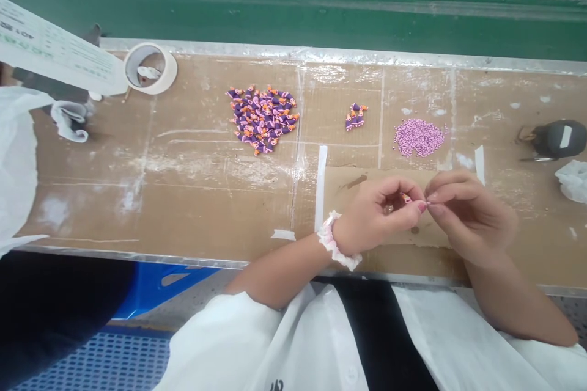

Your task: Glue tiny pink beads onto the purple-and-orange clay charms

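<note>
Fingertip to fingertip above the surface (211,208), the left hand (380,215) is clamped on a small colourful piece (406,198); the right hand (474,217) meets it at 3 o'clock, though what it grips I cannot tell. From them, pink beads (418,136) lie loose at 12 o'clock, a few purple-and-orange figures (354,124) at 11, a larger pile (266,119) at 10; beyond, a tape roll (170,73) encircles a white scrap (149,73).

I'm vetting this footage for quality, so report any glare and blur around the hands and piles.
Head view: white glare patches the cardboard surface, some beside the purple pile; head view: the right hand looks softly blurred, perhaps from motion, the left hand crisper; head view: the small piece between them is too tiny to read clearly.
</note>
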Motion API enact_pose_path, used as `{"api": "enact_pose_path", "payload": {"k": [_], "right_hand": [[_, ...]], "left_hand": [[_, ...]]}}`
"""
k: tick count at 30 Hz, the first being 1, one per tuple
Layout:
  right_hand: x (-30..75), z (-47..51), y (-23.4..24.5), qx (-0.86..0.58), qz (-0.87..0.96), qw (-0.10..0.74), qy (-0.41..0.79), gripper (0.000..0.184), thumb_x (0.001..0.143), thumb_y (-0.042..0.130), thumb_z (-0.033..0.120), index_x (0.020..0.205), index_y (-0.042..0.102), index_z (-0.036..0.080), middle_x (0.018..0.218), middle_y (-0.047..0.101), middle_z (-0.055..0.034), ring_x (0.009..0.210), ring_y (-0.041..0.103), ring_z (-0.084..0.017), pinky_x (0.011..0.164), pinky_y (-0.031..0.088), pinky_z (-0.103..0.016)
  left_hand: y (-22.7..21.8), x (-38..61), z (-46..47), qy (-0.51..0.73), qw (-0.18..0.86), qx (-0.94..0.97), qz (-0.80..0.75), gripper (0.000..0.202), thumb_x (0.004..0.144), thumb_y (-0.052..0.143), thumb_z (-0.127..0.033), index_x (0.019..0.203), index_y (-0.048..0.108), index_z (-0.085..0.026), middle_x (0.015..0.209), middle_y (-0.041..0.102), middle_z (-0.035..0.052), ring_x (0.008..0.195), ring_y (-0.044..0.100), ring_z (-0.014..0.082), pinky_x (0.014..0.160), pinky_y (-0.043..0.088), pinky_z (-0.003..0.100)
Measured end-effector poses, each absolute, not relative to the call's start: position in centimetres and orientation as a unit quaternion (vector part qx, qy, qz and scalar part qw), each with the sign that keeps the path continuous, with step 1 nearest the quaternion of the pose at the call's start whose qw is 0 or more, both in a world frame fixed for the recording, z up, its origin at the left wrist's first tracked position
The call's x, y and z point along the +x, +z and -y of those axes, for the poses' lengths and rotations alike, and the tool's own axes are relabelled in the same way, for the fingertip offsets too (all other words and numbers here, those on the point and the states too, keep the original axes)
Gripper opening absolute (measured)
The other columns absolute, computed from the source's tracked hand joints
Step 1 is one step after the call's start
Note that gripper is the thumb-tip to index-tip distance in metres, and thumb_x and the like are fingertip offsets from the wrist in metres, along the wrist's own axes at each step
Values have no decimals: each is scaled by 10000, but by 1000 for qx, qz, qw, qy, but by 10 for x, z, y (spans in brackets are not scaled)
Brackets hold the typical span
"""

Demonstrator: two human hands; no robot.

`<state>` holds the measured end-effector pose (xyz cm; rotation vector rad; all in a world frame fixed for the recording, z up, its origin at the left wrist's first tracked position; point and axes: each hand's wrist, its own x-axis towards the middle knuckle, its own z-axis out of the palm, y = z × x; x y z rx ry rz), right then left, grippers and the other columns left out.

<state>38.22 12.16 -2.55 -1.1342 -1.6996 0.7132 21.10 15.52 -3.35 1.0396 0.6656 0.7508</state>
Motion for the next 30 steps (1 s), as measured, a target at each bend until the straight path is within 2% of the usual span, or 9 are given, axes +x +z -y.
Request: {"api": "enact_pose_path", "payload": {"k": [4,8,14,20,30], "right_hand": [[381,-122,-24,-455,696,471,294,215,806,646,48,912,630,235,798,598,-21,687,589,-155,552,492,-289],[383,-122,-26,-458,698,468,291,220,804,655,42,914,624,230,806,595,-23,699,587,-156,559,489,-288],[389,-125,-26,-432,756,434,231,238,800,646,47,936,576,229,838,573,-23,694,569,-142,560,473,-277],[392,-128,-23,-406,807,397,160,223,821,598,56,946,537,229,844,548,-29,701,565,-151,578,473,-283],[390,-125,-23,-416,778,423,207,235,807,635,30,954,584,207,849,572,-35,707,574,-139,579,479,-274]], "left_hand": [[-30,210,-156,380,607,617,-326,106,817,588,-208,715,582,-181,662,615,-1,583,502,83,594,444,217],[-33,210,-157,383,568,656,-317,107,836,558,-200,731,577,-185,680,629,-6,596,505,83,609,449,208],[-39,211,-159,339,684,580,-283,153,872,571,-289,796,575,-157,645,625,2,581,556,84,590,455,209],[-39,209,-162,327,701,581,-253,152,880,580,-286,808,578,-152,656,607,0,597,547,80,609,449,216],[-42,210,-158,311,773,495,-247,182,889,569,-318,808,541,-158,625,580,-4,582,561,82,579,467,195]]}}
